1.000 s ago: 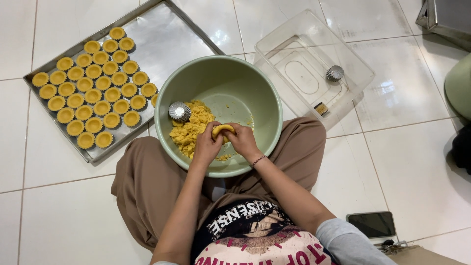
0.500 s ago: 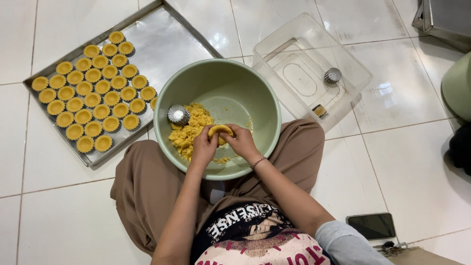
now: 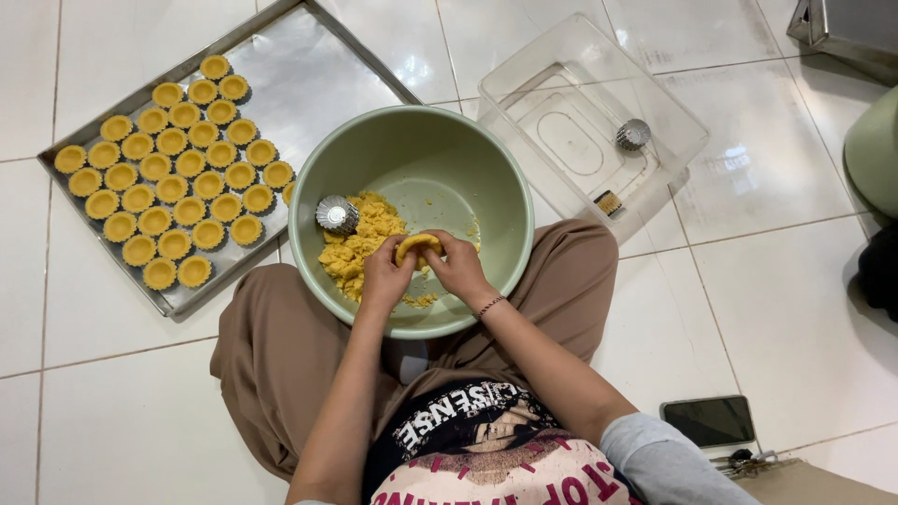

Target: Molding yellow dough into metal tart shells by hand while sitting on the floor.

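1. Dough piece (image 3: 418, 245) sits pinched between both hands inside green bowl (image 3: 323, 178), toward its 6 o'clock rim.
2. Baking tray (image 3: 309, 75) at 10 o'clock, touching bowl; upper part bare.
3. Left hand (image 3: 386, 274) and right hand (image 3: 458, 266) both clamped on dough.
4. Metal mould (image 3: 337, 213) rests on crumbs.

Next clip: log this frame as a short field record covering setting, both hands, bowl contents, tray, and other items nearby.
setting: person sits on white tiled floor, seen from above
left hand: left hand grips one side of a piece of yellow dough
right hand: right hand grips its other side, over the green bowl
bowl contents: crumbly dough pile; one empty fluted metal mould
tray: metal baking tray beside bowl, rows of filled tart shells
nearby: clear plastic container holding one mould; phone on floor
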